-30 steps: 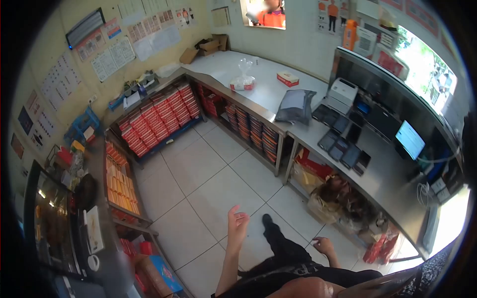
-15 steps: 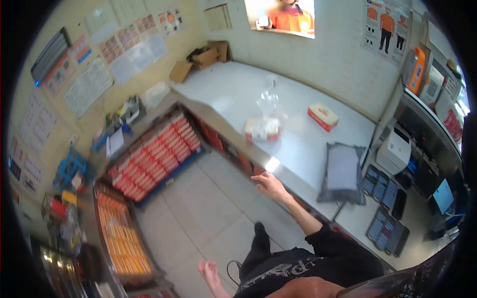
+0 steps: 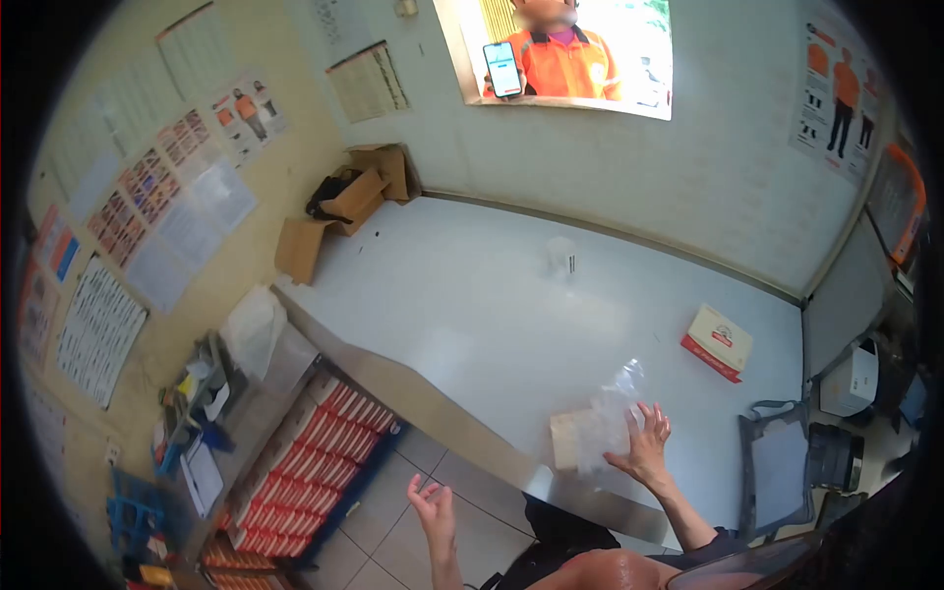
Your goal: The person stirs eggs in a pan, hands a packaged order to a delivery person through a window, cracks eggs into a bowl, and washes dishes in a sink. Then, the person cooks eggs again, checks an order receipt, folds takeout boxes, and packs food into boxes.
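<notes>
A small cream box [image 3: 566, 441] lies near the counter's front edge, partly inside a clear plastic bag [image 3: 607, 403]. My right hand [image 3: 644, 450] is at the right side of this bag, its fingers spread and curved; whether the fingertips touch the plastic I cannot tell. My left hand [image 3: 434, 506] is raised in front of the counter, over the floor, fingers apart and holding nothing. Further right on the counter sits a cream-and-red box [image 3: 718, 343].
The white counter [image 3: 442, 285] also bears a dark grey pouch [image 3: 775, 472] and open cardboard boxes [image 3: 359, 192]. Red-and-white boxes [image 3: 315, 467] fill a shelf at left. Through the wall window, a person in orange [image 3: 575, 64] holds up a phone [image 3: 502, 69].
I am closer to the counter. My right hand has come from the counter's front edge to the bagged box. My left hand has risen. The person at the window now shows the phone's screen.
</notes>
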### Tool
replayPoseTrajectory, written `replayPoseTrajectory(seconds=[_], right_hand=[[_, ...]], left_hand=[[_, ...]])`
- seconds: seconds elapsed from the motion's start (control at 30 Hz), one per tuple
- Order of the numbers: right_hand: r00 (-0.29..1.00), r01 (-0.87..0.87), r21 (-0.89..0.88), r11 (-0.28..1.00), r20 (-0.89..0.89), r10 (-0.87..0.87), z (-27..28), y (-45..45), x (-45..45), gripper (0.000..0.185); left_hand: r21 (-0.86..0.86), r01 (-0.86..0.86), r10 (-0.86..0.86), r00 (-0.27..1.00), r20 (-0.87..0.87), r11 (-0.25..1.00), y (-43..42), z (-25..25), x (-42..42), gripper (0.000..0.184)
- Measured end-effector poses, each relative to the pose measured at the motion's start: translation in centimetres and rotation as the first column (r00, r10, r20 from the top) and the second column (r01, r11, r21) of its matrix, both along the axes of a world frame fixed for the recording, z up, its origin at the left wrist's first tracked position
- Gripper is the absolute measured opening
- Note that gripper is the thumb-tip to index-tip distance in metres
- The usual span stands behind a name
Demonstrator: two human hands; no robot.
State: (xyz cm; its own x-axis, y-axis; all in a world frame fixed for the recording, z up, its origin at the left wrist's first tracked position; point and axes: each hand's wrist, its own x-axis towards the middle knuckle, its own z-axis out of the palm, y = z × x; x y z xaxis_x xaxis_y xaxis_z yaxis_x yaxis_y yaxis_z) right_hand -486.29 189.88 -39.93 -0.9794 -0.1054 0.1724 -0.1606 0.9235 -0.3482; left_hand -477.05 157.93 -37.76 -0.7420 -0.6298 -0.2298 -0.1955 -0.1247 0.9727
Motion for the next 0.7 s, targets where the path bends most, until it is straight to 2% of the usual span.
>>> replayPoseTrajectory(seconds=[0.03,0.1,0.13,0.2,0.23,0.3,0.37,0.4,0.43,0.47,0.5,0.53,0.57,0.6,0.63,0.67,0.7], right_hand=[[0.999,0.018,-0.002,1.000,0.027,-0.017,-0.6,-0.6,-1.2,0.083],[1.000,-0.019,0.058,0.998,0.020,0.018,-1.2,-2.0,-3.7,0.064],[0.999,-0.004,0.059,0.998,0.035,0.002,-1.2,-2.8,-4.5,0.064],[0.999,-0.047,0.079,0.996,0.001,0.047,-0.5,-3.8,-5.9,0.048],[0.999,-0.036,0.088,0.996,0.013,0.035,-0.3,-4.1,-6.6,0.048],[0.994,-0.016,0.045,0.999,-0.107,0.020,-0.3,-5.3,-7.0,0.035],[0.983,0.010,-0.066,0.998,-0.182,-0.022,-0.3,-6.6,-6.6,0.044],[0.964,0.138,-0.519,0.843,-0.127,-0.236,-2.8,-7.7,-6.1,0.045],[0.931,0.259,-0.604,0.754,-0.052,-0.362,-1.1,-9.6,-4.9,0.042],[0.879,0.364,-0.681,0.635,0.026,-0.476,0.8,-11.7,-3.8,0.041],[0.871,0.413,-0.581,0.701,0.028,-0.490,2.9,-13.3,-4.8,0.038],[0.863,0.456,-0.470,0.755,0.026,-0.505,5.2,-15.1,-5.8,0.036],[0.829,0.231,-0.377,0.897,-0.406,-0.384,5.0,-15.7,-6.2,0.031],[0.640,0.034,-0.181,0.983,-0.752,-0.160,4.9,-16.8,-6.1,0.028],[0.600,0.050,-0.268,0.962,-0.762,-0.244,4.5,-18.9,-5.4,0.028],[0.616,0.056,-0.269,0.962,-0.748,-0.245,4.6,-20.4,-5.5,0.028],[0.492,-0.003,-0.279,0.960,-0.836,-0.242,4.8,-21.6,-6.1,0.028]], left_hand=[[-0.005,0.021,-0.021,1.000,-0.017,1.000,-0.9,-0.2,-1.9,0.061],[0.013,0.096,-0.097,0.994,0.043,0.995,-2.7,-1.0,-6.2,0.062],[0.047,0.142,-0.145,0.987,0.074,0.989,-3.3,-1.3,-7.8,0.062],[0.050,0.204,-0.209,0.972,0.112,0.978,-4.3,-0.2,-10.7,0.062],[0.034,0.272,-0.274,0.952,0.134,0.962,-4.8,0.2,-12.0,0.060],[0.008,0.396,-0.393,0.907,0.152,0.918,-6.4,-0.6,-14.7,0.057],[-0.036,0.525,-0.518,0.848,0.114,0.850,-7.5,-3.0,-17.1,0.052],[-0.061,0.590,-0.586,0.807,0.078,0.805,-7.1,-4.3,-18.3,0.050],[0.013,0.603,-0.599,0.790,0.131,0.798,-6.1,-4.4,-19.4,0.046],[0.143,0.652,-0.666,0.714,0.215,0.745,-5.8,-4.1,-20.5,0.044],[0.371,0.609,-0.688,0.714,0.128,0.701,-5.1,-4.2,-21.2,0.051],[0.616,0.547,-0.721,0.691,0.049,0.566,-4.6,-4.3,-21.8,0.056],[0.804,0.452,-0.719,0.693,-0.043,0.388,-4.2,-4.0,-22.3,0.061],[0.821,0.429,-0.721,0.692,-0.030,0.377,-4.2,-2.9,-22.8,0.061],[0.954,0.293,-0.751,0.645,-0.146,0.066,-4.6,-1.4,-23.5,0.064],[0.961,0.123,-0.734,0.624,-0.270,-0.249,-5.1,-0.1,-23.8,0.068],[0.962,0.111,-0.732,0.629,-0.262,-0.248,-5.6,0.8,-23.9,0.068]])
